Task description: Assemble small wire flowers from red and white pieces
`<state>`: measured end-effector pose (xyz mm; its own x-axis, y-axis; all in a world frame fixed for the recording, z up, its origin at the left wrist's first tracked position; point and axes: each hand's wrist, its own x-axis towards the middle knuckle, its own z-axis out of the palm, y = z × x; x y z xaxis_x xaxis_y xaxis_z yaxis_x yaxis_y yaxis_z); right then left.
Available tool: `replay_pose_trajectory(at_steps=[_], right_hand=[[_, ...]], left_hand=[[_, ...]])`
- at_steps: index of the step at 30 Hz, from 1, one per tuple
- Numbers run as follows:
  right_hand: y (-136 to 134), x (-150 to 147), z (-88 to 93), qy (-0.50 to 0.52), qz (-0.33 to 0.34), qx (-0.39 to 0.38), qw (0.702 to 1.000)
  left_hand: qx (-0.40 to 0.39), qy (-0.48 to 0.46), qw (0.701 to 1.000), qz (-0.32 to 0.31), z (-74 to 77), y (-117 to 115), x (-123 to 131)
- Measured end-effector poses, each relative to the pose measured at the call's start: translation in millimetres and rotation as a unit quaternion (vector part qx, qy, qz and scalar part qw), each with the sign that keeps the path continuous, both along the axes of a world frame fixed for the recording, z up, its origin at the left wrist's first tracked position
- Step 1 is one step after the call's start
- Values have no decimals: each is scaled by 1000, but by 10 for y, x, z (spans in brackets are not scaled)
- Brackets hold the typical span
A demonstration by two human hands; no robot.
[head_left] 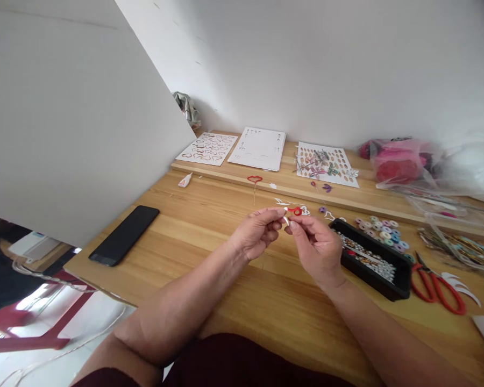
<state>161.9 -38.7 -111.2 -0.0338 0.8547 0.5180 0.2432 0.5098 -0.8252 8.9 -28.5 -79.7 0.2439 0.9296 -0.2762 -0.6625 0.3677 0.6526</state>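
Observation:
Both hands meet above the middle of the wooden table. My left hand (262,232) is closed in a pinch at a small white piece (286,220). Facing it, my right hand (317,244) pinches the same white piece between thumb and fingers. Just beyond the fingertips a red looped piece (294,211) shows, beside white cut-out shapes (304,210); whether the red piece is touched I cannot tell. Farther back, a red outline shape on a thin wire (255,179) lies by the raised board. Small purple pieces (327,187) rest to the right of it.
A black tray of beads (401,290) sits right of my right hand, with thread spools (381,231) behind and red-handled scissors (439,287) beside it. A black phone (125,235) lies left, near a glue bottle (185,180). Cut-out sheets (258,149) line the raised board (221,171).

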Motion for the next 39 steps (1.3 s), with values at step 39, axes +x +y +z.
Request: replay_pose_trajectory(at_steps=[39], right_hand=[[293, 397, 178, -66, 121, 91, 986]], left_hand=[[17, 10, 970, -244, 29, 14, -113]])
